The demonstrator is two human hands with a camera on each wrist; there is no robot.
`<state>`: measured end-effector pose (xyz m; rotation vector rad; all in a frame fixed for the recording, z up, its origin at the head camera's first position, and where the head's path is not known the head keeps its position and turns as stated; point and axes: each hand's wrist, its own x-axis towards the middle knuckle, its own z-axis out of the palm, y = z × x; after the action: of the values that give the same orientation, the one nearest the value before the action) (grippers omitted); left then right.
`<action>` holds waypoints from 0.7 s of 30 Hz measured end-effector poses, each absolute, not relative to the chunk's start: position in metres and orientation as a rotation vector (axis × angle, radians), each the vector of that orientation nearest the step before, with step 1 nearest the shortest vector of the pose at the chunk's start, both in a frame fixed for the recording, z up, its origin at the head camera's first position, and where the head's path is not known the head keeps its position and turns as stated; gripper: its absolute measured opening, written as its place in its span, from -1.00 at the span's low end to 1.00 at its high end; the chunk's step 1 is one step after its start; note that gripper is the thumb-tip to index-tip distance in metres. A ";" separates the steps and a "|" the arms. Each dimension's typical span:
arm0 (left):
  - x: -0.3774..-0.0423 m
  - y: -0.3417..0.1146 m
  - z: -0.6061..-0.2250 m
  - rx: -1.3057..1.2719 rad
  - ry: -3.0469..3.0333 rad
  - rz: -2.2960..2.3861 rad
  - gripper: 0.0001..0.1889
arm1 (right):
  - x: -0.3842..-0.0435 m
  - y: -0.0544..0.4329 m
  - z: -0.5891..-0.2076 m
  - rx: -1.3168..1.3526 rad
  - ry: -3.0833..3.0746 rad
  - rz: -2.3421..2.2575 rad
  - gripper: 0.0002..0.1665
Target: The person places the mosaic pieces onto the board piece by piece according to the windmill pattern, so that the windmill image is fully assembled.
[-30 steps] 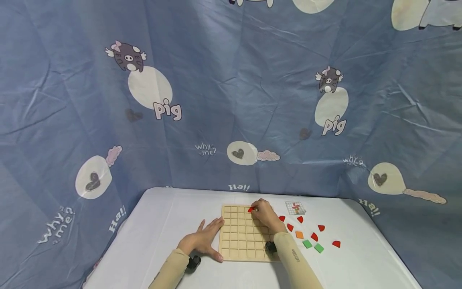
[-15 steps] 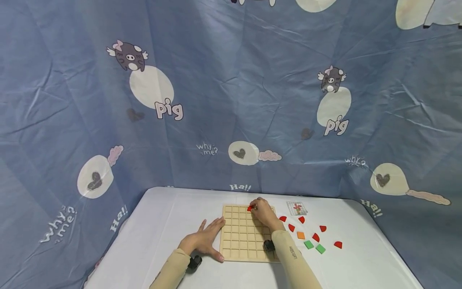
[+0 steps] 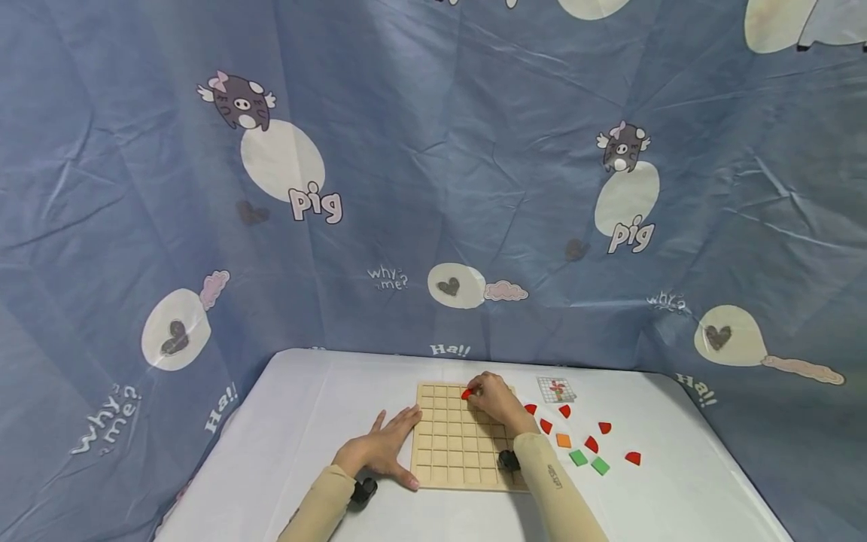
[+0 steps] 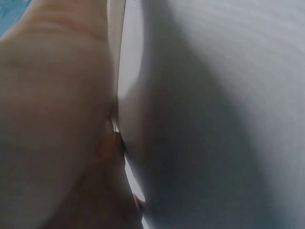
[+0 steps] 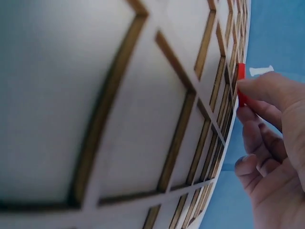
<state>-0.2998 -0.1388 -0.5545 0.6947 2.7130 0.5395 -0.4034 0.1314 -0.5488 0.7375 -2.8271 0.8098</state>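
A wooden grid board (image 3: 447, 444) with square recesses lies on the white table. My right hand (image 3: 496, 399) pinches a red quarter-circle tile (image 3: 466, 394) between thumb and fingertips over the far rows of the board. In the right wrist view the red tile (image 5: 241, 85) stands edge-on at the grid's surface, with the other fingers loosely curled below it. My left hand (image 3: 384, 446) lies with spread, straight fingers against the board's left edge, thumb at the near left corner. The left wrist view shows mostly my palm (image 4: 52, 119) and its shadow on the table.
Several red quarter-circle tiles (image 3: 591, 444), an orange square tile (image 3: 563, 441) and two green square tiles (image 3: 600, 466) lie right of the board. A pattern card (image 3: 556, 390) with a red and green picture lies behind them. A blue printed curtain (image 3: 379, 188) surrounds the table.
My right hand has shifted the red tile slightly left over the far part of the board. The left hand stays at the board's edge.
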 end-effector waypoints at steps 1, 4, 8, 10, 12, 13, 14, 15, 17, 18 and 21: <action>-0.300 -0.139 -0.554 0.694 2.713 0.540 0.40 | -0.403 0.132 -0.548 0.746 -2.835 0.798 -0.84; -0.300 -0.139 -0.553 0.700 2.717 0.537 0.40 | -0.401 0.133 -0.547 0.765 -2.862 0.780 -0.84; -0.300 -0.140 -0.553 0.701 2.720 0.528 0.41 | -0.398 0.134 -0.547 0.786 -2.890 0.787 -0.84; -0.301 -0.140 -0.553 0.700 2.721 0.528 0.41 | -0.397 0.134 -0.547 0.798 -2.887 0.793 -0.84; -0.301 -0.140 -0.554 0.696 2.720 0.533 0.42 | -0.396 0.135 -0.547 0.799 -2.882 0.795 -0.85; -0.301 -0.140 -0.554 0.695 2.718 0.536 0.42 | -0.395 0.135 -0.547 0.809 -2.873 0.796 -0.85; -0.301 -0.140 -0.555 0.692 2.716 0.540 0.42 | -0.395 0.135 -0.547 0.818 -2.866 0.796 -0.85; -0.301 -0.140 -0.555 0.691 2.714 0.542 0.42 | -0.394 0.135 -0.547 0.829 -2.861 0.795 -0.85; -0.301 -0.140 -0.556 0.690 2.709 0.544 0.42 | -0.393 0.136 -0.547 0.850 -2.854 0.797 -0.85; -0.302 -0.140 -0.556 0.691 2.708 0.543 0.42 | -0.393 0.136 -0.547 0.861 -2.849 0.791 -0.85; -0.302 -0.140 -0.556 0.694 2.704 0.541 0.42 | -0.392 0.137 -0.547 0.891 -2.834 0.785 -0.86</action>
<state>-0.3020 -0.1397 -0.5561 0.6942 2.7042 0.5407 -0.3917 0.1371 -0.5470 0.8914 -2.8339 0.7850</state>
